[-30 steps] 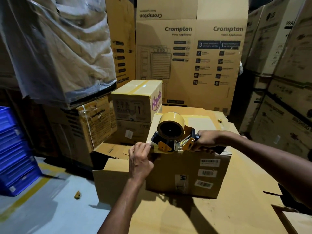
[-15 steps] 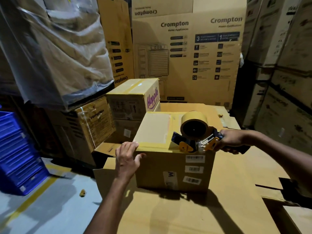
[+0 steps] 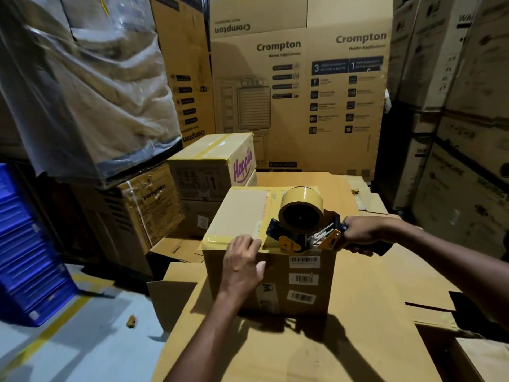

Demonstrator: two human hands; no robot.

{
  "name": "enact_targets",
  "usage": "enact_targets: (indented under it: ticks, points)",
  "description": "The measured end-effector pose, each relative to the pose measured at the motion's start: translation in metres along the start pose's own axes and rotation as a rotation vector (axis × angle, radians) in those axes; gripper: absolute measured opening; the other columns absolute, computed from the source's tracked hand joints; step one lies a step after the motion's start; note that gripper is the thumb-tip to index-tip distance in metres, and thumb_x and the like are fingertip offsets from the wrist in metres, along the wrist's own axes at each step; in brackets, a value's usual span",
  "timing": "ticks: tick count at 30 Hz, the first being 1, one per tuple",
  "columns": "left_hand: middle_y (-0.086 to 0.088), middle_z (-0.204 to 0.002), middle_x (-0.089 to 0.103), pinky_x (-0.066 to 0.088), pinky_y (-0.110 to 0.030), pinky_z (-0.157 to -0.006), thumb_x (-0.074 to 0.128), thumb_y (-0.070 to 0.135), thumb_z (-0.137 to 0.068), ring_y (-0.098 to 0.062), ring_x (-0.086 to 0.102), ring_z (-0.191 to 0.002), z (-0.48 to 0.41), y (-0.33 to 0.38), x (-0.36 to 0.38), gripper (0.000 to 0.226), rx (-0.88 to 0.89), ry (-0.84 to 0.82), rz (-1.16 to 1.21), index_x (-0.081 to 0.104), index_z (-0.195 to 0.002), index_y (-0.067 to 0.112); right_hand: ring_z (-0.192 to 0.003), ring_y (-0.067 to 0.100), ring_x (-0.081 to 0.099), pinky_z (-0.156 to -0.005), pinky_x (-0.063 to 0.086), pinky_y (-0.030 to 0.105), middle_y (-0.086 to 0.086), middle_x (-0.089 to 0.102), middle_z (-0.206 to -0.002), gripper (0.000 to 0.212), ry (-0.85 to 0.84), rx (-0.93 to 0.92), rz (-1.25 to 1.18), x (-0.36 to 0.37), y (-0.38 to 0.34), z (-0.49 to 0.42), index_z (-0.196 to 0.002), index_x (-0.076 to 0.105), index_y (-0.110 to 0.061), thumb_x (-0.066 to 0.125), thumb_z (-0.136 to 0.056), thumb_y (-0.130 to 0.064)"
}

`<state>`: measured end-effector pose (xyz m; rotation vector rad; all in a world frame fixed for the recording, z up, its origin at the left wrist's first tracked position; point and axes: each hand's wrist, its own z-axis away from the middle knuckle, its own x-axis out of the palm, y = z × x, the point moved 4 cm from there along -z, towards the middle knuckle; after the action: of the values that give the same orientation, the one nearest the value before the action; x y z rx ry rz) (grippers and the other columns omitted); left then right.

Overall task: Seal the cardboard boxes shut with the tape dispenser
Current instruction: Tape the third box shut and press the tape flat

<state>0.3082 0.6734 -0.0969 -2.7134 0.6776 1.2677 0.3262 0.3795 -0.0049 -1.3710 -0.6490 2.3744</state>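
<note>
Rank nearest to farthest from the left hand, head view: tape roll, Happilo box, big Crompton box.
1. Tape roll, on the tape dispenser just right of the left hand.
2. Happilo box, behind and to the left.
3. Big Crompton box, upright at the very back.

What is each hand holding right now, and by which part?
The right hand grips the tape dispenser by its handle; the left hand only rests on the box.

Closed box [image 3: 272, 282], yellow-roll tape dispenser [image 3: 301, 219] atop
</note>
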Motion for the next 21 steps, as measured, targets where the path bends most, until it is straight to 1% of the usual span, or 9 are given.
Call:
enact_targets:
  ticks: [1,3,7,11,13,15,18,19,21]
  points:
    - [-0.003,-0.106,0.065,0.055,-0.036,-0.092,0.094,0.019,-0.063,-0.021,0.062,-0.1,0.0,0.0,0.001,0.055,-0.042,0.015,0.026,0.07,-0.112,0.015,-0.049,0.016,0.05,-0.05,0.045,0.027,0.003,0.057,-0.061,0.025,0.02,-0.002,-0.003,0.001,0.001,-0.001,-0.075,0.063,-0.008,0.071,-0.095,-0.021]
    - [-0.002,-0.102,0.065,0.054,-0.034,-0.088,0.095,0.012,-0.059,-0.019,0.061,-0.096,-0.001,-0.001,0.001,0.053,-0.071,0.046,0.038,0.071,-0.107,0.015,-0.048,0.016,0.05,-0.049,0.044,0.027,0.003,0.057,-0.059,0.024,0.039,0.0,-0.024,0.002,0.005,-0.002,-0.076,0.064,-0.006,0.072,-0.093,-0.021]
    - [-0.002,-0.1,0.065,0.054,-0.035,-0.082,0.096,0.011,-0.057,-0.02,0.059,-0.093,-0.001,-0.002,-0.002,0.054,-0.051,0.057,0.024,0.072,-0.105,0.013,-0.049,0.017,0.05,-0.049,0.044,0.027,0.004,0.057,-0.061,0.022,0.034,-0.006,-0.075,0.006,0.015,-0.003,-0.077,0.064,-0.006,0.072,-0.093,-0.019]
    - [-0.003,-0.103,0.064,0.054,-0.036,-0.082,0.095,0.01,-0.061,-0.021,0.057,-0.096,0.003,-0.003,-0.003,0.054,-0.065,0.044,0.034,0.069,-0.109,0.013,-0.054,0.019,0.05,-0.05,0.045,0.029,0.008,0.058,-0.069,0.019,0.042,-0.01,-0.097,0.001,0.036,0.003,-0.09,0.066,-0.003,0.075,-0.09,-0.02]
    - [-0.003,-0.104,0.064,0.055,-0.037,-0.083,0.094,0.01,-0.062,-0.021,0.057,-0.097,0.002,-0.004,-0.003,0.054,-0.076,0.04,0.03,0.069,-0.11,0.013,-0.053,0.018,0.05,-0.051,0.045,0.03,0.008,0.057,-0.067,0.018,0.05,0.002,-0.084,-0.01,0.051,0.013,-0.083,0.066,-0.005,0.075,-0.091,-0.019]
    - [-0.003,-0.104,0.064,0.055,-0.037,-0.083,0.094,0.013,-0.063,-0.021,0.056,-0.097,0.001,-0.002,-0.003,0.053,-0.087,0.039,0.034,0.07,-0.109,0.013,-0.052,0.019,0.049,-0.051,0.044,0.03,0.008,0.056,-0.064,0.023,0.066,0.026,-0.105,-0.022,0.071,0.025,-0.074,0.064,-0.007,0.074,-0.092,-0.016]
    - [-0.001,-0.101,0.063,0.052,-0.037,-0.083,0.095,0.017,-0.063,-0.021,0.056,-0.095,-0.003,0.004,-0.003,0.05,-0.096,0.023,0.029,0.07,-0.105,0.013,-0.049,0.022,0.048,-0.05,0.044,0.03,0.01,0.054,-0.062,0.027,0.086,0.058,-0.158,-0.025,0.097,0.036,-0.07,0.062,-0.006,0.075,-0.091,-0.014]
    - [-0.001,-0.1,0.062,0.051,-0.037,-0.083,0.095,0.021,-0.063,-0.021,0.055,-0.094,-0.005,0.006,-0.003,0.048,-0.098,0.014,0.007,0.069,-0.103,0.013,-0.048,0.022,0.049,-0.05,0.044,0.03,0.01,0.054,-0.061,0.027,0.085,0.058,-0.167,-0.023,0.101,0.037,-0.069,0.061,-0.005,0.075,-0.091,-0.014]
    - [-0.001,-0.099,0.061,0.05,-0.038,-0.085,0.094,0.036,-0.065,-0.02,0.055,-0.094,-0.011,0.012,-0.005,0.049,-0.112,-0.011,-0.037,0.067,-0.1,0.014,-0.049,0.021,0.049,-0.049,0.045,0.029,0.01,0.054,-0.061,0.026,0.085,0.043,-0.182,-0.017,0.104,0.037,-0.071,0.061,-0.004,0.074,-0.092,-0.013]
